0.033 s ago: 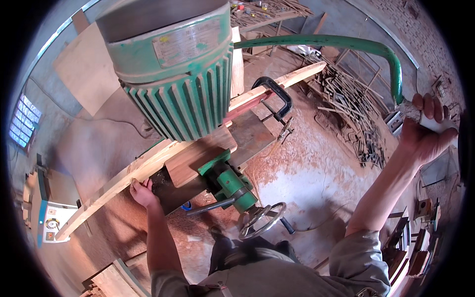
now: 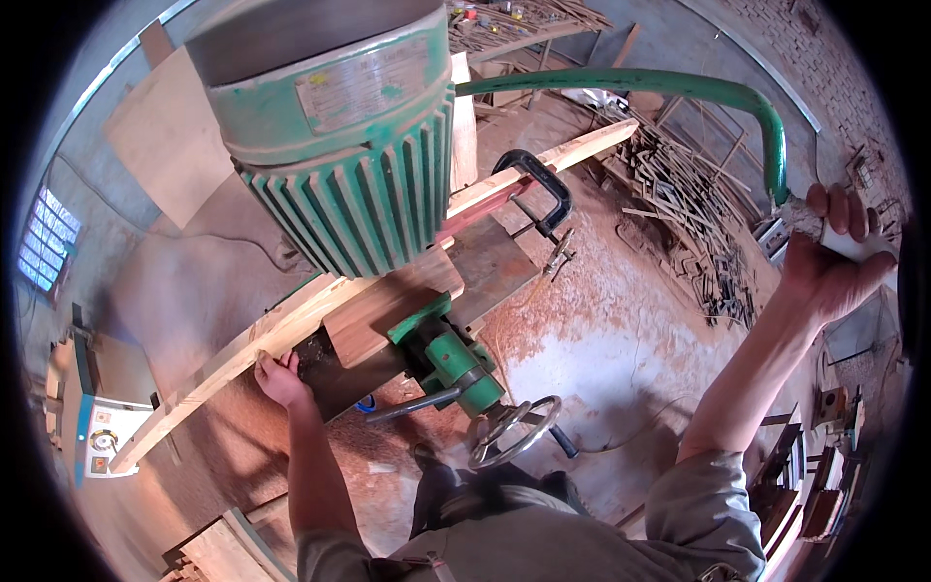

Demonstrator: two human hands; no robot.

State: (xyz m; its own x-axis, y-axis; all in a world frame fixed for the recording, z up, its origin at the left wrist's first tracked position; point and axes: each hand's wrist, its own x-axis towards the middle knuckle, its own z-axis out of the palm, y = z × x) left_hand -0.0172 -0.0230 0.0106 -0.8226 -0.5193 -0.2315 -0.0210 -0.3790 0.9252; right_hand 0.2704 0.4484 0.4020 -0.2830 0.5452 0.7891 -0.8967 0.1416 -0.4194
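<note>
My right hand (image 2: 836, 254) is wrapped round the white-covered grip (image 2: 851, 241) at the end of a long, curved green lever (image 2: 669, 80). The lever runs back to a big green ribbed motor (image 2: 344, 165), which stands over the middle of the work. Low on the left, my left hand (image 2: 280, 379) has its fingers closed at the near edge of a long pale wooden beam (image 2: 218, 380). The beam passes beneath the motor, which hides its middle. Against it sits a brown wood block (image 2: 380, 320), with a green clamp (image 2: 454, 364) pressing near its side.
A black C-clamp (image 2: 555, 194) grips the beam's far right part. Nearer my body is a metal handwheel (image 2: 514, 433) beside a lever bar (image 2: 412, 404). Scrap sticks (image 2: 693, 223) lie heaped on the dusty floor at right. A white control box (image 2: 102, 436) stands at left.
</note>
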